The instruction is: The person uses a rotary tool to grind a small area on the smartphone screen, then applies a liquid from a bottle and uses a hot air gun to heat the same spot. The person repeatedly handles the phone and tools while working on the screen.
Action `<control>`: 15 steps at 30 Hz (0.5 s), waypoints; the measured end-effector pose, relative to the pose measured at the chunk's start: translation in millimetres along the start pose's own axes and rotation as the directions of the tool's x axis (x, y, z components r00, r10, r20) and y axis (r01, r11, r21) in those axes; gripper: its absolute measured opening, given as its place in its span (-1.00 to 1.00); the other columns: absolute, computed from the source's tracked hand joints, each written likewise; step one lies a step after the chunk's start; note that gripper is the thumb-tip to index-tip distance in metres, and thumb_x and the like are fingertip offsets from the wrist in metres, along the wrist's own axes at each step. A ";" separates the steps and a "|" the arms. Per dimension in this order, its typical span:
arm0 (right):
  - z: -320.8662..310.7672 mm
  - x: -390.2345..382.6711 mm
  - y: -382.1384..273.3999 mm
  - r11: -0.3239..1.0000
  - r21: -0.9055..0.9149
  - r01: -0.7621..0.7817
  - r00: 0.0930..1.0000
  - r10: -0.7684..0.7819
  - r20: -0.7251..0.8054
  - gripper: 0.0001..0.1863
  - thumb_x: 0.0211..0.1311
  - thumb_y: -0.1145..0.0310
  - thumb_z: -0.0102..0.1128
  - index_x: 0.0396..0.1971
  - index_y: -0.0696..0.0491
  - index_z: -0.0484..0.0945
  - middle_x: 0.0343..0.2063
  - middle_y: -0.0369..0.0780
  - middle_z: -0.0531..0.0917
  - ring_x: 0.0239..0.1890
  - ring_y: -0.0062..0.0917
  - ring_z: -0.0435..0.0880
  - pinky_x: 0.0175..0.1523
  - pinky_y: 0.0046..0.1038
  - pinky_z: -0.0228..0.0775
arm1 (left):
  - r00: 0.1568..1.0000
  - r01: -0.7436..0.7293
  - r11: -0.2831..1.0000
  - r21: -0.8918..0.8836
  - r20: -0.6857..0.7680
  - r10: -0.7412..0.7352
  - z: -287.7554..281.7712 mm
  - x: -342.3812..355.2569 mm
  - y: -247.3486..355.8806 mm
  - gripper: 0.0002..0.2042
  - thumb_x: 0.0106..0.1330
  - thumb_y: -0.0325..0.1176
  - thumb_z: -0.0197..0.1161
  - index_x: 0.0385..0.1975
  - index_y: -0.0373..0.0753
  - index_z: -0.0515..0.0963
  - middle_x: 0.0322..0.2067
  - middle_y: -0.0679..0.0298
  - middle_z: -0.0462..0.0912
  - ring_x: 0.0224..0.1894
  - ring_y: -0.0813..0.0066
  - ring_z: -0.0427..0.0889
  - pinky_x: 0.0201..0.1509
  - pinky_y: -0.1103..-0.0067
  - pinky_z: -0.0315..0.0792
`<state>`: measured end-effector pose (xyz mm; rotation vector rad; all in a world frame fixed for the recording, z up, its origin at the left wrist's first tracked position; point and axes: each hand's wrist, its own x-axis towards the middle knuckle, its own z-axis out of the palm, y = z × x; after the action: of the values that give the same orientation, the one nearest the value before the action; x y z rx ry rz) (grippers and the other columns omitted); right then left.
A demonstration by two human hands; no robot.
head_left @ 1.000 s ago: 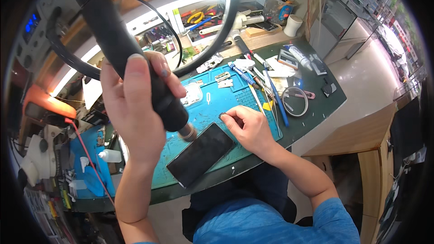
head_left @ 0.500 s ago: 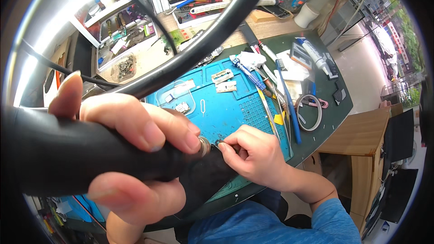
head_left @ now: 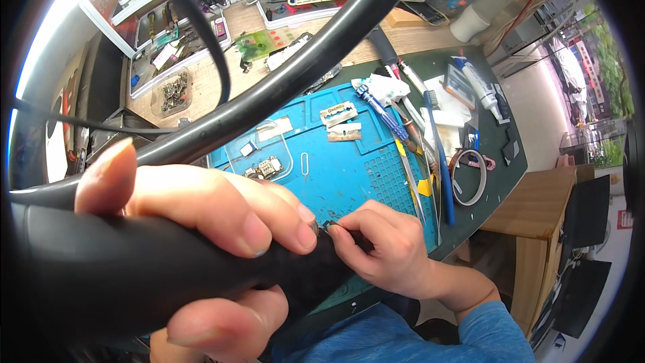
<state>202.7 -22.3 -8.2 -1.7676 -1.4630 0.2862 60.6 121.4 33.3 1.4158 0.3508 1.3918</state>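
Observation:
My left hand [head_left: 215,202] is wrapped round the thick black handle of a hot-air gun [head_left: 127,275], which fills the lower left. Its front end points right, toward my right hand's fingertips. My right hand [head_left: 390,249] is closed in a pinch on a small dark part [head_left: 328,224], too small to name, just beyond the nozzle end. Both hands are over the blue work mat [head_left: 336,185]. Beyond them lie a clear plastic box [head_left: 290,154] with small metal parts [head_left: 264,167], a looped metal pin [head_left: 305,163] and razor blades [head_left: 339,114].
A thick black hose [head_left: 282,87] arcs across the view above my left hand. Right of the mat lie a blue brush [head_left: 440,161], a tape roll [head_left: 471,177], a white tube [head_left: 480,87] and several slim tools. Tool trays [head_left: 302,0] stand at the back.
My view has shifted a little, so the bench sits slightly differently. The hot-air gun and both hands appear lower; its metal nozzle is now mostly hidden behind my left fingers. Both grips stay the same.

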 end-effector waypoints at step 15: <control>-0.1 0.9 -1.1 1.000 0.000 0.001 1.000 -0.001 0.009 -0.86 0.25 0.46 0.50 -0.36 0.07 0.65 -0.50 -0.25 0.63 -0.57 -0.39 0.66 -0.48 -0.37 0.49 | 1.000 -0.017 1.000 0.010 0.012 0.017 -1.0 -0.3 2.5 -0.11 0.50 0.38 0.13 0.53 -0.23 0.09 -0.23 0.38 0.40 -0.51 0.52 0.58 -0.37 0.43 0.67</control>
<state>202.3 -21.5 -7.1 -1.7676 -1.4696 0.2938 58.6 120.6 34.8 1.4376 0.3387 1.3963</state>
